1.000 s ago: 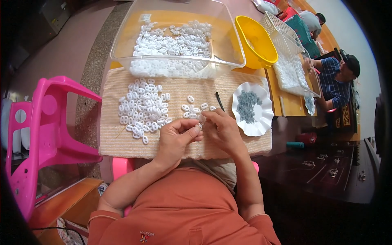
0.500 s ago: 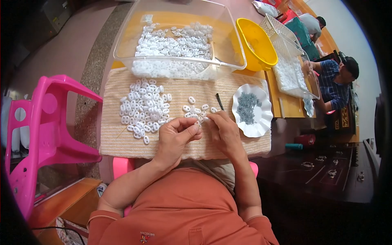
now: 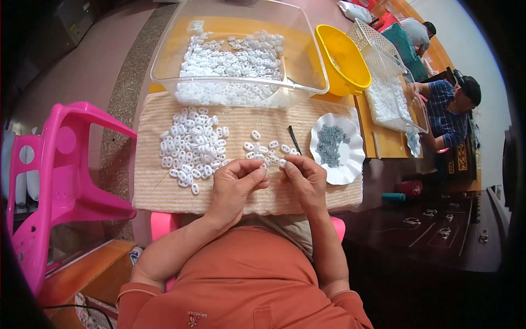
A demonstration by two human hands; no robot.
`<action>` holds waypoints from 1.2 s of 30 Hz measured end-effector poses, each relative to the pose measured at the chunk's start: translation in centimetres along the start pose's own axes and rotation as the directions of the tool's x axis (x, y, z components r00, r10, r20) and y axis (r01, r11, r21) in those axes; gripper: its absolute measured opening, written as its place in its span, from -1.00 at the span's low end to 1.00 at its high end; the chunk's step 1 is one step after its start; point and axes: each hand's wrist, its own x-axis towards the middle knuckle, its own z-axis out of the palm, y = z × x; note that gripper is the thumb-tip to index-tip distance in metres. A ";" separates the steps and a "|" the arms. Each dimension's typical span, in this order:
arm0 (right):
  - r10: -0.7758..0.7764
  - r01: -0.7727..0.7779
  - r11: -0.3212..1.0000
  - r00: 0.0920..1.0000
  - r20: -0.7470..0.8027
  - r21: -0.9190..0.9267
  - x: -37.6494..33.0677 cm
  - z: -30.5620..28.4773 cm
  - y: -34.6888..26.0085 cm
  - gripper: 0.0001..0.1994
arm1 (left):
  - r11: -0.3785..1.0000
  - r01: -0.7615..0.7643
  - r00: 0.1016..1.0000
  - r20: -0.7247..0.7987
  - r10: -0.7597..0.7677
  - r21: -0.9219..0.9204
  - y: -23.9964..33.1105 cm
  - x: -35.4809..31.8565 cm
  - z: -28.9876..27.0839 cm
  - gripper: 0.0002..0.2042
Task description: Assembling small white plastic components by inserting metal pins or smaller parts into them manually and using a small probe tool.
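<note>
Both my hands are over the near part of the towel-like cloth (image 3: pixel 148 198). My left hand (image 3: pixel 236 186) is closed in a pinch, thumb against forefinger; what lies between them is hidden. A short gap to its right, my right hand (image 3: pixel 307 183) pinches too, a small white bit by its fingertips, too small to make out. Just beyond the fingers lies a small group of white oval two-holed plastic pieces (image 3: pixel 256 135). A larger heap of the same pieces (image 3: pixel 192 143) is at the left. On the right, a white fluted dish (image 3: pixel 353 156) holds small grey-blue parts (image 3: pixel 330 143).
A large clear bin (image 3: pixel 164 74) of white pieces stands at the back, beside a yellow basin (image 3: pixel 353 71). A thin black tool (image 3: pixel 295 140) lies left of the dish. A pink chair (image 3: pixel 66 164) stands left. At another table, a person (image 3: pixel 446 109) works beside a clear bin (image 3: pixel 392 104).
My right hand has drawn slightly right, away from the left, and its fingers have curled in more. My left hand has stayed almost in place.
</note>
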 end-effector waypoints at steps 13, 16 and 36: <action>0.092 -0.160 0.940 0.970 0.226 0.303 -1.4 0.7 -0.7 -0.77 | 1.000 0.001 1.000 0.016 0.000 -0.030 -0.1 0.0 0.0 -0.85; 0.071 -0.157 0.936 0.961 0.269 0.314 -1.3 0.5 -0.4 -0.74 | 1.000 0.004 1.000 0.012 -0.004 -0.025 -0.1 0.0 0.0 -0.86; 0.137 -0.213 0.873 0.970 0.198 0.439 -0.5 0.2 -0.1 -0.80 | 1.000 0.012 1.000 0.021 -0.012 -0.007 0.0 0.1 0.0 -0.87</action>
